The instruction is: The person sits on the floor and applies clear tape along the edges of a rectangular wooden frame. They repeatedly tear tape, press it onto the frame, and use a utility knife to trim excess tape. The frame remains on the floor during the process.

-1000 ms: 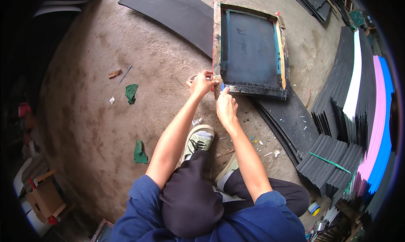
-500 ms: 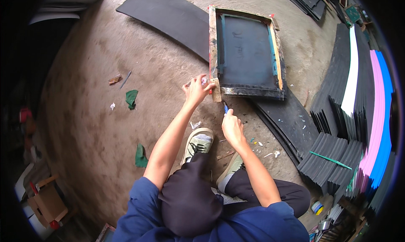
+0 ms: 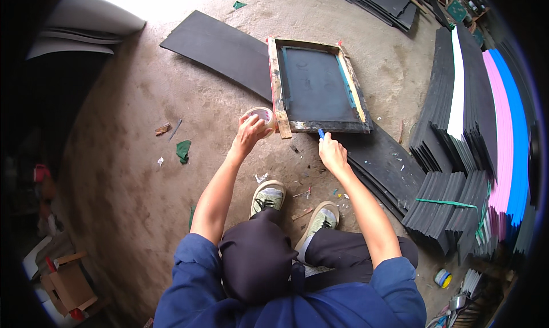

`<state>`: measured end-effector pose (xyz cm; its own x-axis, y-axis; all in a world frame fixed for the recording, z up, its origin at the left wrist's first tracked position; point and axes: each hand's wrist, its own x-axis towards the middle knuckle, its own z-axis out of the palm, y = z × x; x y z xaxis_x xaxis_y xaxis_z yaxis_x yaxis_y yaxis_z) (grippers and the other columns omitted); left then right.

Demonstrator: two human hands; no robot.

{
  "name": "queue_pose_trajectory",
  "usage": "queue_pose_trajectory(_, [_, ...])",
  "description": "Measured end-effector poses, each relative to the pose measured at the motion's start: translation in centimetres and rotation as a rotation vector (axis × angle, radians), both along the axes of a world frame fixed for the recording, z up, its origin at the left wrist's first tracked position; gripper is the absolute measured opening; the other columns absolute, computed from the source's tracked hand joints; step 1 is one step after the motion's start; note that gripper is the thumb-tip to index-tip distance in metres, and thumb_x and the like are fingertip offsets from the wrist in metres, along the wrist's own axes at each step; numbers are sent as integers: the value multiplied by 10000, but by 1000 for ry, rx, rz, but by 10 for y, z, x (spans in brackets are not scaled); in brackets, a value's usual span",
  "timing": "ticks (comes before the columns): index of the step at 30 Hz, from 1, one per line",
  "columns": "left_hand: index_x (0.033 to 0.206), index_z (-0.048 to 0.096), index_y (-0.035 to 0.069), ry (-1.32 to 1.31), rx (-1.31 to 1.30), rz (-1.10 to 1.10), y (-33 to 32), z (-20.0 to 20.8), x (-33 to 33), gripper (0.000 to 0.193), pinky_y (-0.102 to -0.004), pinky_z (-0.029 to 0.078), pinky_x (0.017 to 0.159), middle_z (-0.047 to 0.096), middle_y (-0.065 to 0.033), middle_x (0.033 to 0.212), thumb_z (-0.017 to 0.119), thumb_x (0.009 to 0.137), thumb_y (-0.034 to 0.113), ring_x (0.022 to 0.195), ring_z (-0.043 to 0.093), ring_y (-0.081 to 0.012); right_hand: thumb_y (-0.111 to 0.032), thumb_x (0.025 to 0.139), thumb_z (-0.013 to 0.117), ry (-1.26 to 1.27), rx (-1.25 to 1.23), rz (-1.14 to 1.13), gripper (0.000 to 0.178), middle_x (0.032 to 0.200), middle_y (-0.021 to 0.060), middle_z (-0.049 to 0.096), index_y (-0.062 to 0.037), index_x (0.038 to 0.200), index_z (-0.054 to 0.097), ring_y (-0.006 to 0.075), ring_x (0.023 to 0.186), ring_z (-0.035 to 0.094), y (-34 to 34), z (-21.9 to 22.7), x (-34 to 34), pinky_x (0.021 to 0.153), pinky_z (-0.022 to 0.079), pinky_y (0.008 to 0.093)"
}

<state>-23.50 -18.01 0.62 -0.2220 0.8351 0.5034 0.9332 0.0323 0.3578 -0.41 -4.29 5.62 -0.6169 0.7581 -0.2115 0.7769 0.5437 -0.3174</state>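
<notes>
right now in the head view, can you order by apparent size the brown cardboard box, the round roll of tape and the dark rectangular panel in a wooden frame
1. Dark rectangular panel in a wooden frame
2. Brown cardboard box
3. Round roll of tape, partly covered by the left hand

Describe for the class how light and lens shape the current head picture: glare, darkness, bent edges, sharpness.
Head view: glare washes out the concrete floor toward the upper left; head view: the rim and corners sink into black; head view: the pink sheets and blue sheets look curved near the right rim; head view: left hand and right hand look fairly sharp.
</notes>
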Motion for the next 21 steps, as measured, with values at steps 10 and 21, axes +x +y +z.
queue_pose_trajectory(10, [842,511,102,-3,-89,-19,-24,-10,15,234,-418,354,889,499,-70,835,654,782,276,877,534,-242,-459,688,713,87,136,-8,659,1163,148,472,9,1098,495,301,1145,378,-10,-12,-52,895,352,504])
queue_pose_trajectory(21, [835,518,72,20,27,36,-32,28,-2,249,-404,371,844,517,-84,807,667,781,263,838,539,-253,-306,783,561,70,141,121,485,1099,176,456,28,1114,442,302,1085,406,16,0,-50,901,332,499])
